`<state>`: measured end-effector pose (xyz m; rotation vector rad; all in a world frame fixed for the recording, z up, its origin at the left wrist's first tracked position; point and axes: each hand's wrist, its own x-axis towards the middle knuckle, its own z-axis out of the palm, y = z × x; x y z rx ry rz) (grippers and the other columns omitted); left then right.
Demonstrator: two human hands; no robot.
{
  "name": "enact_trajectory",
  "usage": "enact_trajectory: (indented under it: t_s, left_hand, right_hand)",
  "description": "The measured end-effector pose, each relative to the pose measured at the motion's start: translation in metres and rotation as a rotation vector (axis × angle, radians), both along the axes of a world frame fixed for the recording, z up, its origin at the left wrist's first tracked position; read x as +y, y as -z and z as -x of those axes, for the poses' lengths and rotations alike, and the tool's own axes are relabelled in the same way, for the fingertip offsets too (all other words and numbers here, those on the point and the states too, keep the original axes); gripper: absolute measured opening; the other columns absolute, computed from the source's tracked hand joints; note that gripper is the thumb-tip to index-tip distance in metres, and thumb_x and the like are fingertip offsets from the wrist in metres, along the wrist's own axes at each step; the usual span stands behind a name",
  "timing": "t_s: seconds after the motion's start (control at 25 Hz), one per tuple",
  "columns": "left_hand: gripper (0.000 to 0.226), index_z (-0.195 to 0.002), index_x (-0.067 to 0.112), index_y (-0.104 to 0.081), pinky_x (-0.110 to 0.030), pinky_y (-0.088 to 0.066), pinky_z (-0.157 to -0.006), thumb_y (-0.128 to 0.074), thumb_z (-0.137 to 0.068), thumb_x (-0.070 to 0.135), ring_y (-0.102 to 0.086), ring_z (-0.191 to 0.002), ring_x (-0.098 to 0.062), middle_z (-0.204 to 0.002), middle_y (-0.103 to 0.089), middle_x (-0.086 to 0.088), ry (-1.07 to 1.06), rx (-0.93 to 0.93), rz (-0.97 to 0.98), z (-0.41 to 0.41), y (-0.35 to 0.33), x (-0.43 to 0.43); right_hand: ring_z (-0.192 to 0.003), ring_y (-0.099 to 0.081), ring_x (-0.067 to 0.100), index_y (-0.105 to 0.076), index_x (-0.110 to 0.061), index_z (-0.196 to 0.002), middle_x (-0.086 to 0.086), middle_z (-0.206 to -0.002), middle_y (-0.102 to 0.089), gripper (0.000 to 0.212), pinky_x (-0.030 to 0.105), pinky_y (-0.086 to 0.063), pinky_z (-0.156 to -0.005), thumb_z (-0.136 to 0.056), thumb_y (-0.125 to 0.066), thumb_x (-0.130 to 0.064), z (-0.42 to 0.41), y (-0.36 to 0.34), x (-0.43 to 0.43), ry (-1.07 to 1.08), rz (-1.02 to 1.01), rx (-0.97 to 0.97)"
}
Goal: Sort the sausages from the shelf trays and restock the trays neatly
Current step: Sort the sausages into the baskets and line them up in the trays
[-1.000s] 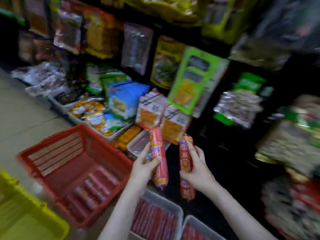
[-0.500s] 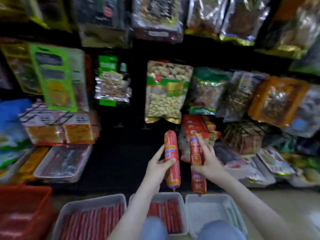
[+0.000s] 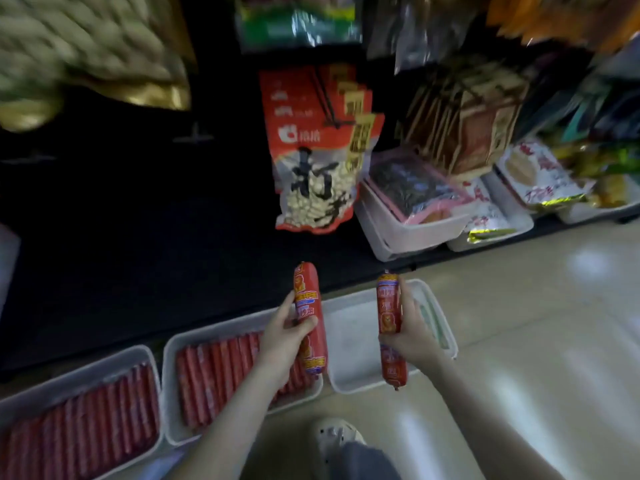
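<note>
1. A white shoe stands on the pale floor, nearest the camera.
2. The left hand grips one thick red sausage upright, fingers wrapped round its middle, above the middle tray.
3. The right hand clenches a second sausage, also upright, over the near-bare right tray.
4. The left tray and middle tray hold rows of thin red sausages.
5. Beyond, a dark shelf carries a red snack bag and white bins of packets.
</note>
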<state>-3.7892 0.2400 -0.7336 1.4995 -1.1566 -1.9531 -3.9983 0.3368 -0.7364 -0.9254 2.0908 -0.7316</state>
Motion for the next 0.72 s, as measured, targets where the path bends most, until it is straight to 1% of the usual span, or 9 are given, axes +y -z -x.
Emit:
enact_trajectory:
  t_s: [0.08, 0.16, 0.28, 0.36, 0.4, 0.44, 0.52, 0.64, 0.72]
  left_hand:
    - [0.066, -0.138, 0.042, -0.046, -0.048, -0.051, -0.093, -0.071, -0.084, 0.013, -0.066, -0.103, -0.018, -0.120, -0.065, 0.004, -0.018, -0.044, -0.032, 0.006, 0.038, 0.004]
    - [0.064, -0.136, 0.043, -0.046, -0.047, -0.051, -0.094, -0.070, -0.085, 0.012, -0.065, -0.105, -0.017, -0.120, -0.064, 0.006, -0.055, -0.071, -0.078, 0.005, 0.067, 0.005]
    - [0.067, -0.137, 0.043, -0.047, -0.045, -0.051, -0.093, -0.070, -0.084, 0.010, -0.065, -0.105, -0.014, -0.122, -0.064, 0.007, -0.112, -0.078, -0.119, 0.001, 0.101, 0.004]
    - [0.068, -0.137, 0.043, -0.046, -0.037, -0.054, -0.087, -0.069, -0.084, 0.009, -0.065, -0.104, -0.008, -0.125, -0.063, 0.008, -0.095, -0.088, -0.101, -0.001, 0.114, 0.001]
    - [0.068, -0.138, 0.042, -0.046, -0.032, -0.055, -0.084, -0.069, -0.084, 0.008, -0.065, -0.103, -0.006, -0.124, -0.063, 0.009, -0.069, -0.102, -0.085, 0.000, 0.117, -0.001]
    - [0.068, -0.139, 0.041, -0.045, -0.030, -0.055, -0.083, -0.069, -0.085, 0.008, -0.065, -0.103, -0.004, -0.122, -0.064, 0.010, -0.043, -0.122, -0.069, 0.000, 0.118, -0.002]
    - [0.069, -0.139, 0.044, -0.043, -0.032, -0.055, -0.085, -0.069, -0.085, 0.010, -0.065, -0.103, -0.006, -0.120, -0.064, 0.010, 0.008, -0.156, -0.043, 0.002, 0.119, -0.002]
    - [0.069, -0.133, 0.057, -0.038, -0.032, -0.053, -0.089, -0.070, -0.085, 0.019, -0.063, -0.102, -0.004, -0.119, -0.063, 0.012, 0.123, -0.240, 0.003, 0.010, 0.118, -0.001]
    - [0.071, -0.130, 0.064, -0.032, -0.026, -0.051, -0.089, -0.070, -0.086, 0.024, -0.060, -0.102, 0.004, -0.121, -0.061, 0.015, 0.227, -0.292, 0.081, 0.018, 0.119, -0.003]
  right_hand:
    - [-0.111, -0.047, 0.021, -0.013, -0.029, -0.149, 0.003, -0.126, -0.040, 0.108, 0.038, -0.048, -0.087, -0.061, -0.068, 0.000, 0.004, 0.056, -0.008, 0.075, -0.018, -0.077]
    - [-0.102, -0.053, 0.024, -0.028, -0.023, -0.139, 0.008, -0.114, -0.047, 0.095, 0.040, -0.054, -0.079, -0.057, -0.069, 0.000, -0.002, 0.110, -0.019, 0.195, 0.036, -0.211]
    - [-0.084, -0.054, 0.024, -0.044, -0.012, -0.110, 0.010, -0.092, -0.051, 0.062, 0.039, -0.052, -0.069, -0.057, -0.070, 0.004, -0.021, 0.169, -0.034, 0.580, 0.148, -0.561]
    - [-0.081, -0.055, 0.026, -0.049, -0.011, -0.097, 0.012, -0.088, -0.053, 0.040, 0.038, -0.049, -0.068, -0.067, -0.071, 0.005, -0.028, 0.190, -0.045, 0.891, 0.169, -0.734]
    - [-0.083, -0.057, 0.024, -0.050, -0.010, -0.104, 0.013, -0.094, -0.056, 0.040, 0.039, -0.051, -0.071, -0.073, -0.070, 0.006, -0.030, 0.200, -0.048, 1.014, 0.161, -0.792]
    - [-0.090, -0.059, 0.023, -0.045, -0.009, -0.118, 0.014, -0.105, -0.056, 0.051, 0.042, -0.053, -0.077, -0.076, -0.070, 0.006, -0.031, 0.206, -0.048, 1.100, 0.154, -0.840]
    - [-0.105, -0.056, 0.023, -0.025, -0.014, -0.139, 0.012, -0.122, -0.052, 0.074, 0.046, -0.049, -0.092, -0.081, -0.065, 0.009, -0.033, 0.213, -0.043, 1.107, 0.201, -0.909]
    - [-0.104, -0.056, 0.015, -0.017, -0.018, -0.144, 0.010, -0.128, -0.051, 0.073, 0.034, -0.048, -0.089, -0.088, -0.051, 0.012, -0.035, 0.200, -0.036, 0.941, 0.234, -1.002]
    - [-0.100, -0.060, 0.011, -0.019, -0.018, -0.146, 0.007, -0.126, -0.055, 0.067, 0.031, -0.048, -0.085, -0.092, -0.050, 0.005, -0.033, 0.185, -0.035, 0.905, 0.267, -1.108]
